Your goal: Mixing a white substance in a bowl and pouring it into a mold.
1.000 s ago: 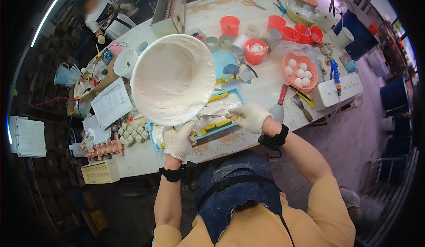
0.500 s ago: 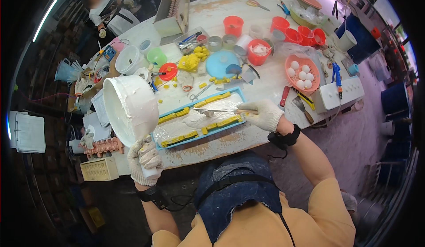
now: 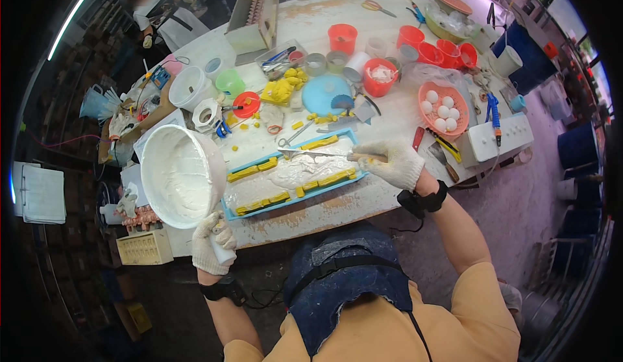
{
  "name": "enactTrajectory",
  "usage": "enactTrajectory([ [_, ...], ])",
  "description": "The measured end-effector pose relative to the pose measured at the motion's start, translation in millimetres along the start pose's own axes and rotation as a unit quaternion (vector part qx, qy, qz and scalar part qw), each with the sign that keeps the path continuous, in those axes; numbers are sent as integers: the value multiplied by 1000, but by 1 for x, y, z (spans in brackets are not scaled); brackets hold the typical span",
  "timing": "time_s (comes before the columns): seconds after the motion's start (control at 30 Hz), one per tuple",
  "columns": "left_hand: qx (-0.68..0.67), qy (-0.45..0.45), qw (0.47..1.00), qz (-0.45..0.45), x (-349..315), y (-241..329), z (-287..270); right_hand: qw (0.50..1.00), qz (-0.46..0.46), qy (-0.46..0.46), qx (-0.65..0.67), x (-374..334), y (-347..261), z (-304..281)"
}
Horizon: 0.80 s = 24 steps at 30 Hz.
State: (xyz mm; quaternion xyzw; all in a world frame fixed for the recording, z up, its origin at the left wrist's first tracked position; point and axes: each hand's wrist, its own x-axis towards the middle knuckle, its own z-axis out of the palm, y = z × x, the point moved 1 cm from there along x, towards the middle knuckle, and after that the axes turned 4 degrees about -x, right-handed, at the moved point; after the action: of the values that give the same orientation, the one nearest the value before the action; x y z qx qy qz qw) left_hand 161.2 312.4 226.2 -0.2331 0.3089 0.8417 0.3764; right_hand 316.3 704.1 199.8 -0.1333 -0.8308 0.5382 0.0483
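My left hand (image 3: 212, 237), in a white knitted glove, is closed round the handle of a large white dipper (image 3: 219, 167). Wet white plaster coats the dipper's inside, and its mouth faces me. In the middle of the table, a long blue tray (image 3: 241, 173) holds a layer of white plaster (image 3: 318, 164) that is rough toward the right. Yellow clay strips (image 3: 328, 181) line both long sides of it. My right hand (image 3: 392, 162), gloved too, is closed on the wooden handle of a metal spatula (image 3: 315, 153). The blade lies over the plaster near the tray's far edge.
Behind the tray are a blue disc (image 3: 324, 94), yellow clay lumps (image 3: 279, 92), scissors (image 3: 295, 135) and red cups (image 3: 342, 37). A pink basket (image 3: 444, 125) of white balls, a knife (image 3: 444, 162) and a white box (image 3: 498, 140) sit right. Another person (image 3: 165, 14) stands far left.
The dipper has tipped back from the tray and shifted left, so its inside shows more. The spatula blade has moved toward the tray's far side, and my right hand has shifted slightly right.
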Motion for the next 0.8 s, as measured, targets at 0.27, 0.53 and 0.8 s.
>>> enactTrajectory([
  [0.27, 401, 136, 888, 179, 32, -26, -28, 987, 96, -60, -115, 2, 28, 12],
  [0.53, 578, 160, 782, 173, 59, -69, -30, 998, -51, -8, -23, 18, -58, 33],
  [0.8, 555, 98, 788, 249, 58, -72, -7, 942, -39, 102, -318, 61, -4, 70],
])
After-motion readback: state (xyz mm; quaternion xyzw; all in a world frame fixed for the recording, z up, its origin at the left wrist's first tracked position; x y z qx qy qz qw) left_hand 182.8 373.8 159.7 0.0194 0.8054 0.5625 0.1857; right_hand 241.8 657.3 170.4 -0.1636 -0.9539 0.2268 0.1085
